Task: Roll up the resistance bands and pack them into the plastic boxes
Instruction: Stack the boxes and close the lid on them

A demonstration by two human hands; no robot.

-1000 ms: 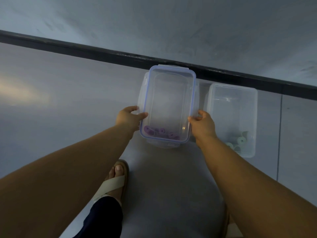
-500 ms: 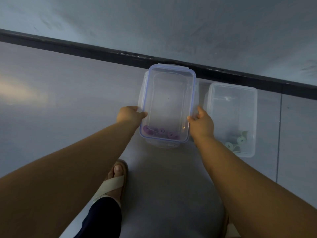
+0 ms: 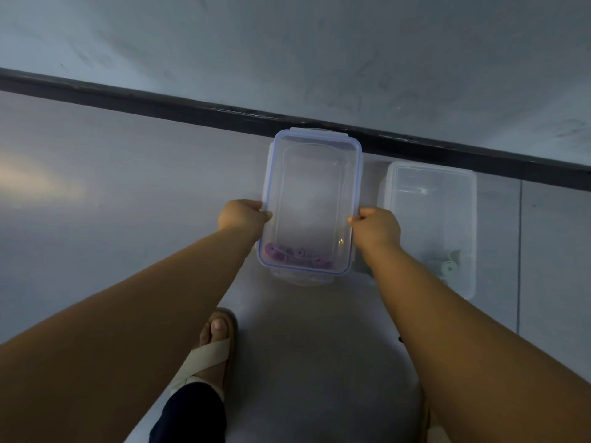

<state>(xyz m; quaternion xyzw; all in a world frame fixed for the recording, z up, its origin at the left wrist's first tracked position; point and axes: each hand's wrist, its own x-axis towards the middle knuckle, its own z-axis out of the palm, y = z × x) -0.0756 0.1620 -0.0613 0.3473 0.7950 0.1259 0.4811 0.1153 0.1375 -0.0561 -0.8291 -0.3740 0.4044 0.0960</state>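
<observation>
Pressing the blue-rimmed lid [image 3: 311,199] onto the box of purple rolled bands [image 3: 299,255], the left hand [image 3: 241,215] and right hand [image 3: 377,227] each grip a long edge. On the floor [image 3: 128,203] by the black skirting [image 3: 192,105], uneven pressure could leave one side unseated; the neighbouring open box [image 3: 431,225] holds pale green rolls [image 3: 449,262].

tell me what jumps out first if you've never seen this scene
Two bare arms reach to a clear box with a blue-edged lid at centre, the left hand and right hand gripping its long sides. Purple rolled bands lie at its near end. To its right, a lidless clear box holds pale green rolls, and a sandalled foot shows below.
</observation>
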